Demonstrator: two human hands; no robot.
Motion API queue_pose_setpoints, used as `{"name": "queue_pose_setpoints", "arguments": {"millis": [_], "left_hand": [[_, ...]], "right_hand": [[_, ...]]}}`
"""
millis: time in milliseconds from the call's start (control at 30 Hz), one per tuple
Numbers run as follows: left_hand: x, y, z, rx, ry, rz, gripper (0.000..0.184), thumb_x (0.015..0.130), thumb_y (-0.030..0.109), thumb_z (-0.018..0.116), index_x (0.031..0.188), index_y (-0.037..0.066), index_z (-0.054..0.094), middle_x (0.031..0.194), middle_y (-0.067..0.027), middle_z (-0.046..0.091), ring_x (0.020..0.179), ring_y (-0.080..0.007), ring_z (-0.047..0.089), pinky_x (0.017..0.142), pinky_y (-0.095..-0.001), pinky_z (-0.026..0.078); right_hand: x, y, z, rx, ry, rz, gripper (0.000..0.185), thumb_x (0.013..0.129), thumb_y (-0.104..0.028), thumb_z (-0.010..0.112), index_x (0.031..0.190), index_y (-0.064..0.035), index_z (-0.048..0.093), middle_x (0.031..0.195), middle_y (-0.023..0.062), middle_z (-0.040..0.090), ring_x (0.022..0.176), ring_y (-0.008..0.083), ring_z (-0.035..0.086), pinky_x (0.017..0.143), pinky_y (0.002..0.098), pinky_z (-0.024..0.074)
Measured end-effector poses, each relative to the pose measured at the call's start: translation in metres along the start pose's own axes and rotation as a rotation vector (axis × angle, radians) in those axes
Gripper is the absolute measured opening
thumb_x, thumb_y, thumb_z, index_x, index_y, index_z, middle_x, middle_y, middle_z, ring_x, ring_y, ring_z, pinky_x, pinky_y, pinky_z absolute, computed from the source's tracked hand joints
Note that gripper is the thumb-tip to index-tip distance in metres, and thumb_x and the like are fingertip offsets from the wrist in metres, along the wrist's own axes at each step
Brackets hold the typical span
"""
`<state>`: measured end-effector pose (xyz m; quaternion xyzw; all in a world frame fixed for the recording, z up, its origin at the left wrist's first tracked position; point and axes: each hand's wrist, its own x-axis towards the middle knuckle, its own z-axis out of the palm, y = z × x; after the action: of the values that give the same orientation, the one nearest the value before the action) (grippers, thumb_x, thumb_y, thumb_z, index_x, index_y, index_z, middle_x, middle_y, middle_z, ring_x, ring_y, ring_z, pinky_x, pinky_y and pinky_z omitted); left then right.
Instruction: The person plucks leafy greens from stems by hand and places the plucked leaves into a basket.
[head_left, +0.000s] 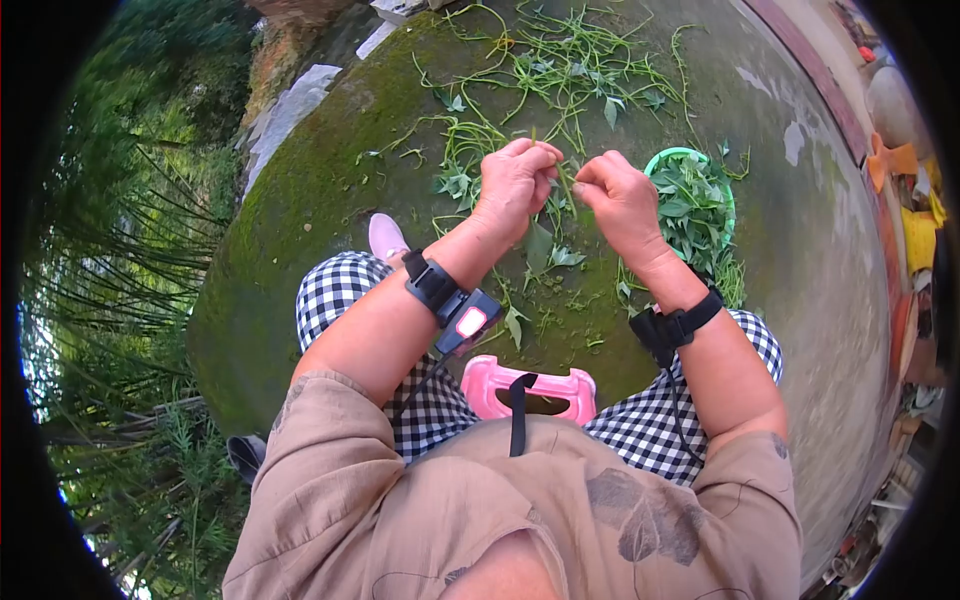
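My left hand (515, 185) is closed on a green stem, with leaves (539, 246) hanging below it. Close beside it on the right, my right hand (620, 200) pinches the thin green stem (566, 186) between thumb and fingertips. Long green vines (590, 60) lie scattered on the mossy ground beyond my hands. To the right of my right hand stands a green basket (731, 212) heaped with picked leaves (688, 205). Small leaf and stem scraps (570, 310) lie on the ground below my hands.
A pink plastic stool (483, 387) is between my checkered-trousered legs. A pink shoe (385, 237) shows at the left. Grey stones (290, 115) and bushes (130, 230) border the left side. Assorted objects, including a yellow one (918, 240), line the right edge.
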<state>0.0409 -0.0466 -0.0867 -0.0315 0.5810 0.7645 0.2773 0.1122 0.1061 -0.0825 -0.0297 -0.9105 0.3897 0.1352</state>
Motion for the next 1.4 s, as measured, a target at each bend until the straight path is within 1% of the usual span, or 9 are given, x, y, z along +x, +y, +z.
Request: {"name": "queue_pose_setpoints", "arguments": {"millis": [67, 100, 233, 333, 400, 500, 633, 833, 1400], "left_hand": [[0.006, 0.006, -0.004, -0.018, 0.029, 0.007, 0.012, 0.086, 0.009, 0.058, 0.094, 0.002, 0.062, 0.077, -0.0054, 0.061, 0.051, -0.008, 0.053, 0.036, -0.0231, 0.027], [0.006, 0.013, -0.006, -0.031, 0.035, 0.008, 0.012, 0.089, 0.01, 0.055, 0.096, 0.003, 0.06, 0.086, -0.0086, 0.064, 0.068, -0.0131, 0.065, 0.037, -0.0222, 0.03], [0.012, 0.031, -0.017, -0.198, -0.021, -0.022, 0.014, 0.093, 0.012, 0.044, 0.096, 0.005, 0.055, 0.09, -0.0135, 0.066, 0.087, -0.0265, 0.068, 0.042, -0.0218, 0.035], [0.024, 0.038, -0.036, -0.356, -0.11, -0.074, 0.013, 0.094, 0.014, 0.044, 0.095, 0.005, 0.054, 0.089, -0.0136, 0.066, 0.083, -0.027, 0.068, 0.041, -0.0225, 0.034], [0.024, 0.05, -0.038, -0.323, 0.089, -0.09, 0.013, 0.093, 0.015, 0.045, 0.096, 0.006, 0.054, 0.068, -0.0019, 0.052, 0.055, -0.0143, 0.049, 0.04, -0.0222, 0.029], [0.018, 0.062, -0.042, 0.043, 0.257, 0.096, 0.02, 0.089, 0.014, 0.059, 0.107, 0.004, 0.059, 0.062, 0.0044, 0.045, 0.048, -0.0033, 0.036, 0.039, -0.0212, 0.022], [0.003, 0.053, -0.029, 0.429, -0.052, -0.036, 0.02, 0.083, 0.018, 0.07, 0.098, 0.006, 0.073, 0.052, 0.0074, 0.045, 0.042, -0.0018, 0.034, 0.039, -0.0202, 0.022], [-0.002, 0.023, -0.014, 0.388, -0.238, -0.181, 0.013, 0.082, 0.012, 0.068, 0.09, 0.002, 0.07, 0.061, 0.0006, 0.056, 0.044, -0.0028, 0.04, 0.039, -0.0204, 0.024], [-0.001, 0.016, -0.016, 0.282, -0.185, -0.127, 0.01, 0.079, 0.009, 0.065, 0.072, 0.002, 0.062, 0.06, -0.0015, 0.054, 0.042, -0.0048, 0.04, 0.036, -0.0224, 0.026]], "right_hand": [[0.001, 0.0, -0.001, 0.032, -0.017, 0.039, 0.008, 0.076, -0.015, 0.067, 0.077, -0.0079, 0.063, 0.08, 0.0071, 0.061, 0.071, 0.0284, 0.062, 0.063, 0.039, 0.0478], [0.001, 0.001, 0.0, 0.038, -0.021, 0.047, 0.008, 0.076, -0.015, 0.067, 0.077, -0.0079, 0.063, 0.079, 0.0072, 0.061, 0.071, 0.0281, 0.062, 0.063, 0.0389, 0.0478], [0.002, 0.007, 0.001, 0.043, -0.038, 0.071, 0.008, 0.075, -0.014, 0.067, 0.077, -0.0074, 0.064, 0.079, 0.0077, 0.062, 0.072, 0.0272, 0.063, 0.064, 0.0384, 0.0479], [0.003, 0.015, 0.002, 0.018, -0.052, 0.1, 0.009, 0.075, -0.014, 0.068, 0.077, -0.0065, 0.064, 0.079, 0.0079, 0.063, 0.072, 0.0273, 0.063, 0.063, 0.0381, 0.048], [0.003, 0.025, 0.003, -0.002, -0.055, 0.129, 0.009, 0.074, -0.011, 0.069, 0.078, -0.004, 0.064, 0.079, 0.0077, 0.063, 0.07, 0.0241, 0.062, 0.063, 0.0352, 0.0474], [0.003, 0.036, 0.0, 0.014, -0.072, 0.156, 0.01, 0.074, -0.006, 0.069, 0.08, 0.0002, 0.064, 0.077, 0.0069, 0.062, 0.066, 0.0169, 0.059, 0.061, 0.0294, 0.0458], [0.006, 0.029, -0.005, 0.122, -0.153, 0.092, 0.01, 0.073, -0.007, 0.07, 0.081, -0.0022, 0.066, 0.077, 0.0082, 0.063, 0.067, 0.0202, 0.061, 0.062, 0.0321, 0.047], [0.008, 0.018, 0.002, 0.179, -0.178, -0.009, 0.011, 0.073, -0.005, 0.07, 0.082, -0.0011, 0.066, 0.076, 0.01, 0.063, 0.066, 0.0228, 0.062, 0.061, 0.0331, 0.0483], [0.002, 0.004, 0.015, 0.543, -0.144, 0.198, 0.005, 0.082, -0.005, 0.066, 0.085, -0.0016, 0.064, 0.068, 0.0008, 0.063, 0.06, 0.0058, 0.054, 0.055, 0.0228, 0.0433]]}}
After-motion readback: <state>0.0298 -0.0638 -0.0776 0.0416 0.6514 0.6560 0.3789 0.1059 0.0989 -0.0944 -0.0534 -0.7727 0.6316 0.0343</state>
